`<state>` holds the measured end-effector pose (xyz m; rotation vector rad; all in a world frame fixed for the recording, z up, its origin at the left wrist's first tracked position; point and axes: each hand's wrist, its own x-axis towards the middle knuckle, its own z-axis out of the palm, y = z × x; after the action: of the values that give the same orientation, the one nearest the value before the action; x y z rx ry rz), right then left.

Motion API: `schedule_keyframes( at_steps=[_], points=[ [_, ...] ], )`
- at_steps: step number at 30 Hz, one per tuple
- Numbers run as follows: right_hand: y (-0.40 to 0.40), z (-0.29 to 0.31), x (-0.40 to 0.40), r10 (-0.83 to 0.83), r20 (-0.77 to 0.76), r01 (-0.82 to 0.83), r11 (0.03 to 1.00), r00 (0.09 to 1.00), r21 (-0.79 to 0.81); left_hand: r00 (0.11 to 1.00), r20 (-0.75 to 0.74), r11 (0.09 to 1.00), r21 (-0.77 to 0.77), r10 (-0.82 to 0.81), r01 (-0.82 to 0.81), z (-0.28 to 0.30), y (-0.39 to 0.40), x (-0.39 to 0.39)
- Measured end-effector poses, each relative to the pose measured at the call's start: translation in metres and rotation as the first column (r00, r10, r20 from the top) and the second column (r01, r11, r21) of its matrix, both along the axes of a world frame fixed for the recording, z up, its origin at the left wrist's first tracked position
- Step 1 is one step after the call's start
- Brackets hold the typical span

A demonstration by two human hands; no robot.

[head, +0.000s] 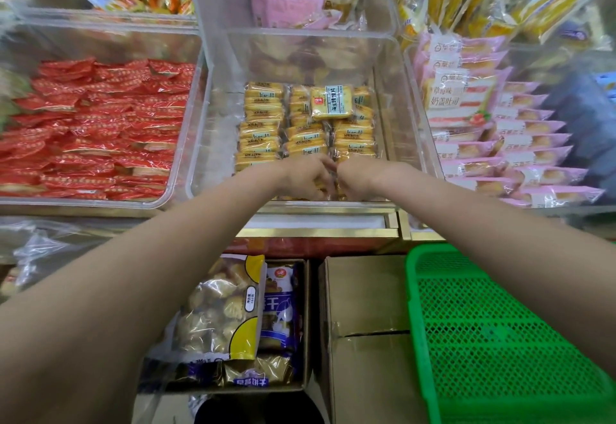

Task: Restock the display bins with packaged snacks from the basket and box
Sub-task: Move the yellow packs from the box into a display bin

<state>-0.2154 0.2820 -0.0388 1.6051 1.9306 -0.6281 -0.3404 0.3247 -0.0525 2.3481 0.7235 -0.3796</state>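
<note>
Yellow snack packets [301,130] fill the clear middle bin [396,96]. At its near edge, left hand [305,178] and right hand [358,178] meet, fingers curled onto packets. Green basket [423,307] and cardboard box [363,290] sit below.

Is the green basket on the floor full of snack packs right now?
No, the green basket shows only its bare mesh bottom, with no packs visible inside it.
</note>
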Motion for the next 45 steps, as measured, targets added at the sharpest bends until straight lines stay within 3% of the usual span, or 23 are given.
schedule_keyframes(
  at_steps=[2,4,6,8,10,12,15,19,22,24,26,28,30,32,34,38,41,45],
  points=[
    [0.004,0.005,0.009,-0.049,-0.037,0.047,0.997,0.998,-0.067,1.0,0.023,1.0,0.007,0.015,-0.015,0.001,-0.002,-0.002],
    [0.012,0.013,0.021,-0.173,-0.151,0.174,0.985,0.973,-0.01,0.985,0.112,0.99,0.042,0.131,-0.136,0.002,-0.001,-0.007],
    [0.026,0.022,0.027,-0.254,-0.322,0.344,0.901,0.912,0.265,0.936,0.196,0.945,0.09,0.292,-0.314,0.003,0.001,-0.016],
    [0.046,0.024,0.025,-0.209,-0.381,0.4,0.742,0.901,0.538,0.927,0.161,0.924,0.128,0.339,-0.36,0.002,0.004,-0.026],
    [0.068,0.017,0.017,-0.166,-0.317,0.332,0.73,0.934,0.598,0.941,0.084,0.932,0.137,0.327,-0.336,0.002,0.005,-0.035],
    [0.086,0.005,0.007,-0.176,-0.236,0.279,0.797,0.956,0.536,0.938,0.062,0.929,0.133,0.34,-0.346,0.004,0.004,-0.043],
    [0.09,-0.005,0.003,-0.236,-0.112,0.259,0.812,0.965,0.523,0.918,0.115,0.908,0.144,0.38,-0.394,0.009,0.001,-0.049],
    [0.072,0.0,-0.005,-0.159,-0.025,0.152,0.874,0.987,0.461,0.855,0.28,0.854,0.172,0.436,-0.492,0.026,-0.003,-0.066],
    [0.06,0.026,-0.017,-0.256,-0.299,0.379,0.784,0.919,0.493,0.761,0.443,0.788,0.173,0.474,-0.592,0.046,-0.01,-0.087],
    [0.051,0.051,-0.037,-0.219,-0.509,0.486,0.731,0.832,0.48,0.683,0.546,0.749,0.143,0.486,-0.647,0.056,-0.018,-0.11],
    [0.044,0.071,-0.065,-0.125,-0.61,0.465,0.768,0.783,0.44,0.607,0.612,0.699,0.12,0.507,-0.705,0.061,-0.031,-0.141],
    [0.041,0.076,-0.094,-0.074,-0.579,0.384,0.815,0.812,0.433,0.566,0.608,0.642,0.116,0.557,-0.758,0.059,-0.041,-0.179],
    [0.044,0.07,-0.113,-0.116,-0.481,0.349,0.832,0.869,0.431,0.623,0.529,0.655,0.157,0.576,-0.739,0.056,-0.046,-0.209],
    [0.048,0.06,-0.121,-0.201,-0.435,0.399,0.808,0.878,0.433,0.717,0.45,0.715,0.215,0.532,-0.666,0.055,-0.045,-0.221],
    [0.051,0.052,-0.124,-0.256,-0.384,0.413,0.811,0.887,0.413,0.752,0.424,0.75,0.217,0.504,-0.625,0.058,-0.038,-0.219],
    [0.048,0.052,-0.128,-0.235,-0.233,0.27,0.954,0.944,0.131,0.795,0.412,0.802,0.21,0.446,-0.559,0.061,-0.025,-0.202],
    [0.042,0.051,-0.125,-0.31,-0.273,0.295,0.951,0.911,-0.094,0.804,0.411,0.819,0.195,0.43,-0.539,0.059,-0.018,-0.189],
    [0.035,0.039,-0.118,-0.28,-0.357,0.246,0.959,0.891,-0.137,0.846,0.367,0.846,0.225,0.386,-0.484,0.053,-0.018,-0.175]
  ],
)
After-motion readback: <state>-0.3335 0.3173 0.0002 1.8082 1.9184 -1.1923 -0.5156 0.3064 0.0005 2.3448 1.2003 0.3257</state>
